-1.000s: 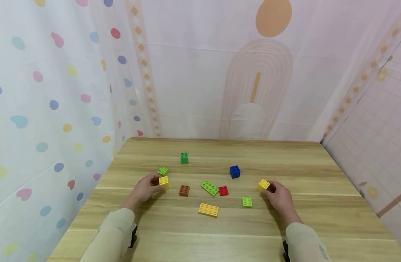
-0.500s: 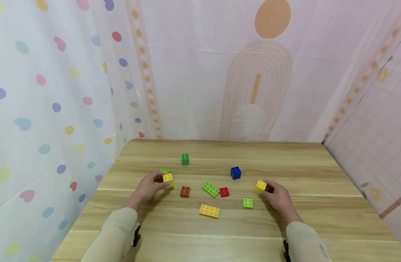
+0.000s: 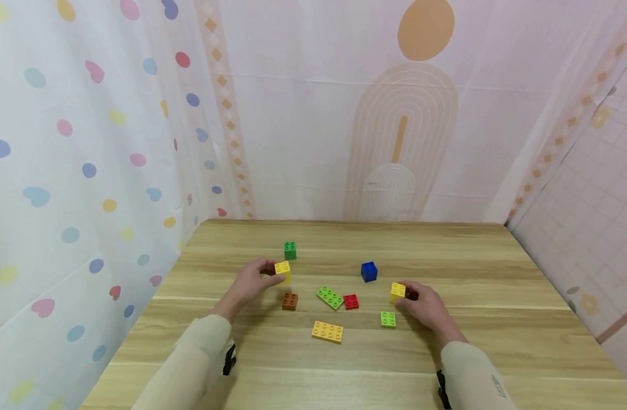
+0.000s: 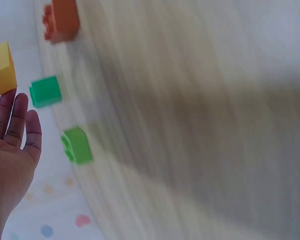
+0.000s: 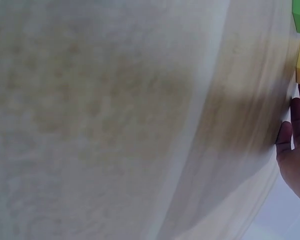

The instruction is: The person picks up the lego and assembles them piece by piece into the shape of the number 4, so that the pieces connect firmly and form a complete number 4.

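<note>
Two yellow bricks, each with four studs on top, were in a person's hands above a wooden table. The first yellow brick [image 3: 283,273] was pinched between the thumb and fingers of the left hand [image 3: 250,283], left of the table's middle. The second yellow brick [image 3: 397,292] was gripped in the same way by the right hand [image 3: 425,306], right of the middle, its studs also facing up.

Just beyond the left hand's brick stood a dark green brick [image 3: 290,251]; a brown brick [image 3: 290,302] sat nearer the person. The left wrist view also showed a light green brick [image 4: 78,145] near that hand. Close to the right hand's brick, slightly nearer the person, lay a small lime square [image 3: 388,320]. A blue brick [image 3: 369,272] stood farther back, to its left.

Between the hands, a long lime-green piece [image 3: 330,298] lay at a slant, its end beside a flat red square [image 3: 351,302]. Nearer the person was a long orange-yellow piece [image 3: 327,332] with two rows of studs.

Both arms wore pale sleeves [image 3: 187,361], with black straps [image 3: 229,360] at the wrists. Around the wood-grain table [image 3: 385,370] hung pale curtains: dotted fabric [image 3: 77,222] on the left, an arch-patterned curtain [image 3: 303,136] behind.
</note>
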Tool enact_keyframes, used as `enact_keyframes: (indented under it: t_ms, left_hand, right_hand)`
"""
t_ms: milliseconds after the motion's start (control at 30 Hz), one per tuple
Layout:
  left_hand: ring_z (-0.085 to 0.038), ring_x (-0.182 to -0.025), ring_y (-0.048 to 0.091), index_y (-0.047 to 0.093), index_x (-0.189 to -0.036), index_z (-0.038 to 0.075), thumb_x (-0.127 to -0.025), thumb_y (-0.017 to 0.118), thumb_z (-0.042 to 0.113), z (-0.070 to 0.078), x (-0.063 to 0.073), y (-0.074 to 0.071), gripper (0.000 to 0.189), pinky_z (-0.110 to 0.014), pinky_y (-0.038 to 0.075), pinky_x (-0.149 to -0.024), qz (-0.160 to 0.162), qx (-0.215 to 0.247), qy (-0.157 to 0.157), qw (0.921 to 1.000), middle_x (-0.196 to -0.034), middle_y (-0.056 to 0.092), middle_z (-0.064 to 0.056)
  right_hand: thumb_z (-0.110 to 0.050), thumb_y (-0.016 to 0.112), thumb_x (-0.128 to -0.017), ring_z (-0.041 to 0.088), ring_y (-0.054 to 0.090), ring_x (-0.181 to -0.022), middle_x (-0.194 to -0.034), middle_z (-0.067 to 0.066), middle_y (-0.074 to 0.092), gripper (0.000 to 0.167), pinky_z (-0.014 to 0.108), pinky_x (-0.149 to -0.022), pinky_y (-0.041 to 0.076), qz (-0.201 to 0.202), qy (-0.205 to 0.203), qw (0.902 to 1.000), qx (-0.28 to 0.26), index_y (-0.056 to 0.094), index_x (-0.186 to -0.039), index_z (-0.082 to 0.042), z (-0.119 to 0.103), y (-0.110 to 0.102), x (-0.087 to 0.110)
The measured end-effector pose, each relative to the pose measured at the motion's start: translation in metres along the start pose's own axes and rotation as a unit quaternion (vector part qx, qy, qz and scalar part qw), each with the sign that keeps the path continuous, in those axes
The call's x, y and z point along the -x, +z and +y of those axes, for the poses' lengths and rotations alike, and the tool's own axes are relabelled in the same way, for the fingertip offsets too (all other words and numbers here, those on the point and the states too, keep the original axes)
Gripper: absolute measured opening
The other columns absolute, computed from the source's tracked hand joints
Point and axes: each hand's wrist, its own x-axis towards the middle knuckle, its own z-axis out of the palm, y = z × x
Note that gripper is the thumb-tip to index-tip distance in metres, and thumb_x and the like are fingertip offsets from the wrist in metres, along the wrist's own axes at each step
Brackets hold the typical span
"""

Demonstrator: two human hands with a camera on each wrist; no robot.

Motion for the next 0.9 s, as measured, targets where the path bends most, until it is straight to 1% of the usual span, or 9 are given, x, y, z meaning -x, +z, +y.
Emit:
enact_keyframes:
  t_ms: [100,233,300,433,633,733,900]
  left_hand:
    - [-0.024,-0.104,0.058,0.064,-0.121,0.009,-0.091,0.074,0.031,0.012,-0.003,0.008,0.038,-0.042,0.048,-0.089,-0.012,0.010,0.009,0.9998,-0.110,0.064,-0.006]
    - [-0.022,-0.101,0.058,0.065,-0.118,0.010,-0.091,0.074,0.028,0.029,-0.007,0.019,0.034,-0.038,0.050,-0.084,-0.026,0.023,0.019,0.9992,-0.107,0.064,-0.004]
    - [-0.021,-0.100,0.059,0.065,-0.119,0.010,-0.091,0.074,0.027,0.036,-0.008,0.025,0.034,-0.038,0.051,-0.084,-0.033,0.031,0.021,0.9988,-0.107,0.064,-0.004]
    - [-0.019,-0.099,0.058,0.065,-0.118,0.014,-0.090,0.075,0.028,0.051,-0.012,0.037,0.032,-0.038,0.050,-0.084,-0.043,0.033,0.020,0.9983,-0.106,0.064,-0.001]
    - [-0.021,-0.103,0.057,0.065,-0.118,0.014,-0.092,0.074,0.026,0.068,-0.018,0.055,0.031,-0.040,0.049,-0.089,-0.075,0.041,0.037,0.9956,-0.107,0.063,-0.001]
    - [-0.021,-0.103,0.057,0.065,-0.117,0.015,-0.092,0.073,0.027,0.075,-0.021,0.064,0.029,-0.040,0.049,-0.090,-0.089,0.042,0.039,0.9943,-0.108,0.063,0.000]
    - [-0.020,-0.101,0.057,0.065,-0.115,0.015,-0.092,0.073,0.025,0.084,-0.027,0.080,0.027,-0.038,0.049,-0.090,-0.103,0.053,0.043,0.9924,-0.107,0.063,0.000]
  right_hand:
    - [-0.015,0.072,-0.092,0.031,0.056,-0.110,-0.125,0.017,0.061,0.048,0.052,-0.098,0.043,-0.010,0.001,0.9999,-0.004,0.058,-0.135,0.000,-0.004,0.002,-0.002]
    - [-0.015,0.074,-0.091,0.029,0.056,-0.107,-0.121,0.014,0.062,0.048,0.052,-0.097,0.044,-0.024,-0.001,0.9997,-0.011,0.059,-0.134,0.000,-0.009,0.004,-0.004]
    - [-0.015,0.074,-0.090,0.028,0.057,-0.106,-0.120,0.012,0.063,0.048,0.052,-0.097,0.044,-0.031,0.000,0.9994,-0.015,0.059,-0.133,-0.001,-0.012,0.006,-0.005]
    - [-0.016,0.075,-0.089,0.026,0.057,-0.104,-0.116,0.009,0.064,0.046,0.051,-0.096,0.044,-0.046,0.003,0.9985,-0.028,0.061,-0.131,-0.003,-0.016,0.010,-0.008]
    - [-0.013,0.076,-0.088,0.022,0.057,-0.099,-0.110,0.006,0.065,0.042,0.045,-0.093,0.047,-0.063,-0.004,0.9969,-0.046,0.064,-0.128,-0.004,-0.017,0.015,-0.015]
    - [-0.011,0.077,-0.088,0.021,0.058,-0.099,-0.110,0.005,0.066,0.042,0.044,-0.093,0.047,-0.069,-0.011,0.9964,-0.048,0.065,-0.128,-0.004,-0.018,0.017,-0.018]
    - [-0.011,0.077,-0.087,0.022,0.058,-0.100,-0.110,0.005,0.067,0.044,0.044,-0.094,0.046,-0.084,-0.022,0.9945,-0.057,0.065,-0.128,-0.004,-0.019,0.015,-0.021]
